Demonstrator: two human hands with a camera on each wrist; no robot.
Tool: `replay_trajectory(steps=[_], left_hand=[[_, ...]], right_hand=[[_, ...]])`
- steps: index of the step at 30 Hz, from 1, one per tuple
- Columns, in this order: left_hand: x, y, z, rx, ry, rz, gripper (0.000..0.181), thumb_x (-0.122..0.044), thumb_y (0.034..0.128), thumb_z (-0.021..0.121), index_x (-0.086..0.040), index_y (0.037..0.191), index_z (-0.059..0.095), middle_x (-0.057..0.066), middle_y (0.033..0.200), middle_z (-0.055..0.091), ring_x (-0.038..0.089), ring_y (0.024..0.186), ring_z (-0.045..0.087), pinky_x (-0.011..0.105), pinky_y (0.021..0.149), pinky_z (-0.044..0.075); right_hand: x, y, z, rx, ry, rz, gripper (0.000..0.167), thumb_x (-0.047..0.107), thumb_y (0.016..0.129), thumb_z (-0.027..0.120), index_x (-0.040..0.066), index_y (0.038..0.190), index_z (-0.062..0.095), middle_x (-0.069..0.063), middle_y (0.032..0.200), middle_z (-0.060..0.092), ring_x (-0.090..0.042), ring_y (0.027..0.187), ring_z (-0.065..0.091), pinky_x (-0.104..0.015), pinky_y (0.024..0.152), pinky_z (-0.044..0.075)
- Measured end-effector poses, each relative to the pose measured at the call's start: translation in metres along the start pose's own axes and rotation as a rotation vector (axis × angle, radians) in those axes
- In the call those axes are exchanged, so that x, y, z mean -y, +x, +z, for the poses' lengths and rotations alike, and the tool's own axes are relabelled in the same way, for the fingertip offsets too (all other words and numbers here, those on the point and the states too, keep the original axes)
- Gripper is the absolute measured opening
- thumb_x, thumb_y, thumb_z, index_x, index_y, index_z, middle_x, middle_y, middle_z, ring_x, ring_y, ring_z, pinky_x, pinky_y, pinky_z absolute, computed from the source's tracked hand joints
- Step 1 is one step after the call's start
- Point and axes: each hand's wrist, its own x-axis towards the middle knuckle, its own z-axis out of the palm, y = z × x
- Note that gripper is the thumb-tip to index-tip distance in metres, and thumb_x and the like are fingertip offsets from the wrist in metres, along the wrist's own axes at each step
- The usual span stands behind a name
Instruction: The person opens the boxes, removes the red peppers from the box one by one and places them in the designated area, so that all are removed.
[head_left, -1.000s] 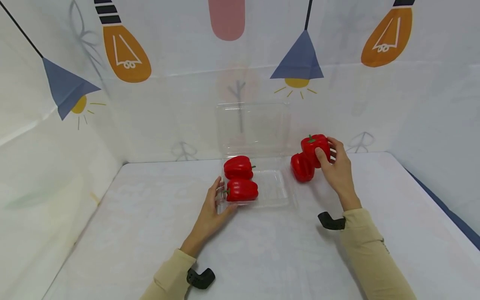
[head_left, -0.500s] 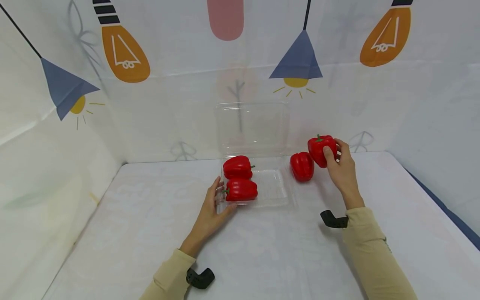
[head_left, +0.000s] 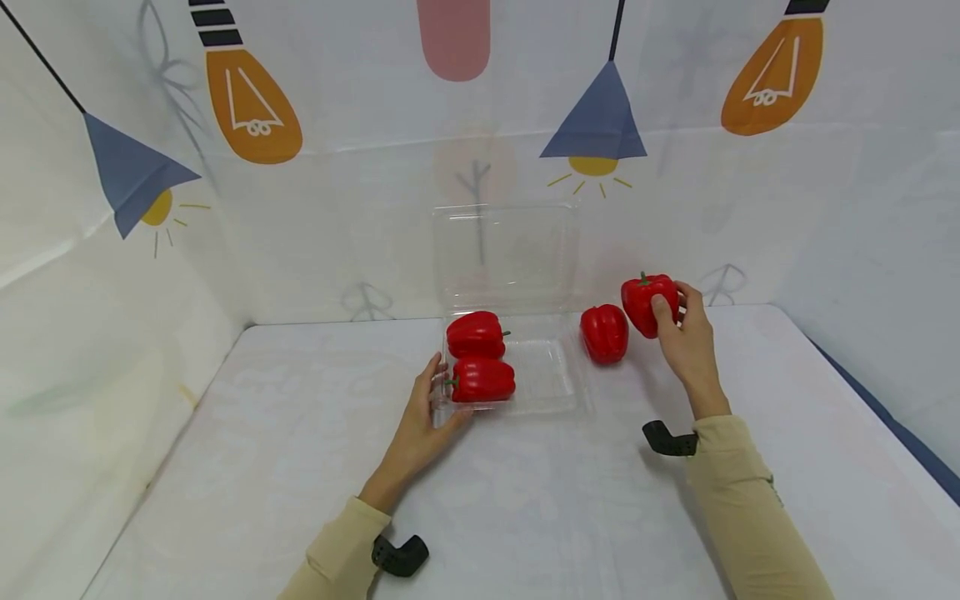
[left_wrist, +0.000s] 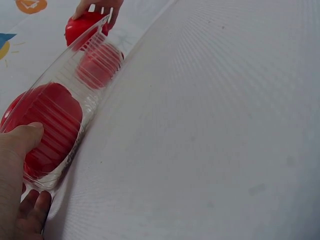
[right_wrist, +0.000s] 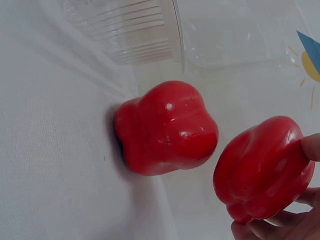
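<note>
In the head view, my right hand (head_left: 690, 346) holds a red bell pepper (head_left: 643, 304) with a green stem, raised above the table, thumb on its near side. The right wrist view shows this bell pepper (right_wrist: 262, 167) apart from a second bell pepper (right_wrist: 167, 130) that rests on the table. A clear plastic clamshell container (head_left: 549, 368) stands left of it. Two more bell peppers, a rear one (head_left: 476, 335) and a front one (head_left: 482, 380), lie on their sides in its left half. My left hand (head_left: 416, 429) grips the container's front left corner, its thumb (left_wrist: 31, 136) against the clear wall.
The container's transparent lid (head_left: 510, 258) stands upright at the back, close to the printed cloth wall (head_left: 337, 233). A white cloth covers the table (head_left: 315, 433). Each wrist carries a black camera mount, such as the left mount (head_left: 401, 557).
My right hand has moved right with its bell pepper, away from the bell pepper standing on the table. My left hand and the container have stayed in place.
</note>
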Motion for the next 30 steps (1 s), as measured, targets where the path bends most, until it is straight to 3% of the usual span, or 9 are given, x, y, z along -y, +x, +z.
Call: replay_trajectory(steps=[6, 13, 15, 22, 30], left_hand=[[0.005, 0.001, 0.001, -0.008, 0.006, 0.016, 0.086, -0.007, 0.0814, 0.072, -0.005, 0.149, 0.019, 0.024, 0.143, 0.037, 0.040, 0.132, 0.040, 0.054, 0.103, 0.042], [0.040, 0.006, 0.009, -0.015, 0.022, 0.030, 0.090, -0.017, 0.0819, 0.074, -0.013, 0.151, 0.016, 0.015, 0.145, 0.037, 0.034, 0.133, 0.040, 0.053, 0.103, 0.042], [0.044, 0.006, 0.009, -0.015, 0.032, 0.038, 0.090, -0.020, 0.0817, 0.074, -0.015, 0.151, 0.016, 0.012, 0.144, 0.037, 0.030, 0.133, 0.041, 0.051, 0.103, 0.043], [0.044, 0.006, 0.009, -0.022, 0.035, 0.055, 0.091, -0.025, 0.0820, 0.074, -0.016, 0.151, 0.016, 0.010, 0.144, 0.038, 0.027, 0.133, 0.042, 0.050, 0.102, 0.044], [0.042, 0.006, 0.009, -0.016, 0.032, 0.038, 0.091, -0.020, 0.0814, 0.074, -0.016, 0.151, 0.016, 0.010, 0.144, 0.038, 0.029, 0.133, 0.042, 0.050, 0.103, 0.043]], right_hand=[[-0.003, 0.001, 0.000, 0.000, 0.000, 0.017, 0.061, 0.042, 0.099, 0.037, 0.010, 0.148, 0.021, -0.023, 0.146, 0.036, -0.041, 0.127, 0.041, -0.058, 0.100, 0.042], [-0.005, 0.003, 0.000, -0.001, -0.005, 0.028, 0.061, 0.041, 0.099, 0.036, 0.008, 0.148, 0.021, -0.024, 0.145, 0.036, -0.041, 0.126, 0.041, -0.058, 0.100, 0.042], [-0.006, 0.003, 0.000, 0.002, -0.005, 0.033, 0.061, 0.041, 0.099, 0.036, 0.008, 0.148, 0.021, -0.025, 0.145, 0.036, -0.041, 0.125, 0.041, -0.058, 0.100, 0.042], [-0.013, 0.005, 0.003, 0.031, -0.033, 0.058, 0.064, 0.042, 0.099, 0.034, 0.005, 0.148, 0.018, -0.026, 0.145, 0.035, -0.042, 0.125, 0.040, -0.058, 0.100, 0.042], [-0.020, 0.006, 0.002, 0.033, -0.032, 0.076, 0.063, 0.043, 0.099, 0.033, 0.006, 0.148, 0.019, -0.027, 0.145, 0.035, -0.042, 0.125, 0.039, -0.058, 0.101, 0.041]])
